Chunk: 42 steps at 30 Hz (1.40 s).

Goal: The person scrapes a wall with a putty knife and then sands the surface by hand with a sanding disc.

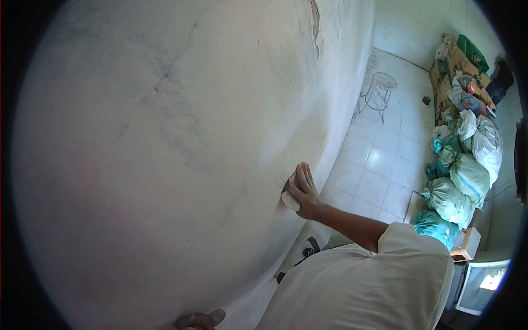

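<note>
My right hand [306, 190] presses a piece of sandpaper [290, 201] with a pale back against the wall [165, 165]. The fingers lie over the sheet, and its dark edge shows beside them. At the bottom edge of the view, part of my left hand [199, 320] is near the wall, with one greyish, dusty-looking fingertip. The rest of that hand is cut off, so its grip does not show. Dark smudges and scratch marks run across the whitish wall, and a strip of broken plaster [315, 25] shows near the top.
A round metal stool [384, 81] stands on the white tiled floor [379, 159] beside the wall. Several tied sacks [471, 179] and cardboard boxes [462, 63] line the opposite side. An old television [483, 286] is at the lower right. A foot in a dark strapped sandal [311, 248] is below me.
</note>
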### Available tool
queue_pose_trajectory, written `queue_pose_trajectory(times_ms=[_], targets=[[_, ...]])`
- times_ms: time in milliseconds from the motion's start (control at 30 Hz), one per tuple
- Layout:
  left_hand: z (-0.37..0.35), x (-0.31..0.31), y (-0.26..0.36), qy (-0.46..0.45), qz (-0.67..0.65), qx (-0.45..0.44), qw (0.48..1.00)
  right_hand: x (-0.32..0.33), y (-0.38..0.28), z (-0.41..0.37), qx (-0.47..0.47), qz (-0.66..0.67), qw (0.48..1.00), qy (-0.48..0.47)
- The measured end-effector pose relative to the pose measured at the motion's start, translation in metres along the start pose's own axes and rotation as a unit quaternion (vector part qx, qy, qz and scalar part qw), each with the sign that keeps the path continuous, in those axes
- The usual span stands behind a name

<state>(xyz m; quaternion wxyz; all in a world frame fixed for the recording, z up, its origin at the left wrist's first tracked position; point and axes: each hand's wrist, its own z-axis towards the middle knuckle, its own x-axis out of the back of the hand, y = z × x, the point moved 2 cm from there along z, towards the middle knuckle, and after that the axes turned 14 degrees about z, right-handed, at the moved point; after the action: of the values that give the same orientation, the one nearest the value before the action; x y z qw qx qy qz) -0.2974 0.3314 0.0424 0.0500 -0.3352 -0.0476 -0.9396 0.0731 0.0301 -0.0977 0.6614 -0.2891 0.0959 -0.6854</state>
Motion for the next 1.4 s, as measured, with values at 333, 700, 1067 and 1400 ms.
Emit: queue_pose_trajectory(times_ms=[333, 700, 1067, 1400], targets=[[0.053, 0.001, 0.061, -0.034, -0.239, 0.189, 0.952, 0.026, -0.04, 0.094, 0.032, 0.015, 0.997, 0.071], [0.056, 0.004, 0.06, -0.066, -0.239, 0.179, 0.952, 0.016, -0.027, 0.077, 0.068, -0.023, 0.995, 0.07], [0.034, 0.004, 0.054, -0.049, -0.292, 0.32, 0.9, -0.002, 0.021, -0.033, -0.026, -0.024, 0.999, -0.041], [0.021, 0.013, 0.002, 0.15, 0.376, -0.372, 0.835, 0.022, -0.02, 0.084, 0.098, -0.019, 0.994, 0.049]])
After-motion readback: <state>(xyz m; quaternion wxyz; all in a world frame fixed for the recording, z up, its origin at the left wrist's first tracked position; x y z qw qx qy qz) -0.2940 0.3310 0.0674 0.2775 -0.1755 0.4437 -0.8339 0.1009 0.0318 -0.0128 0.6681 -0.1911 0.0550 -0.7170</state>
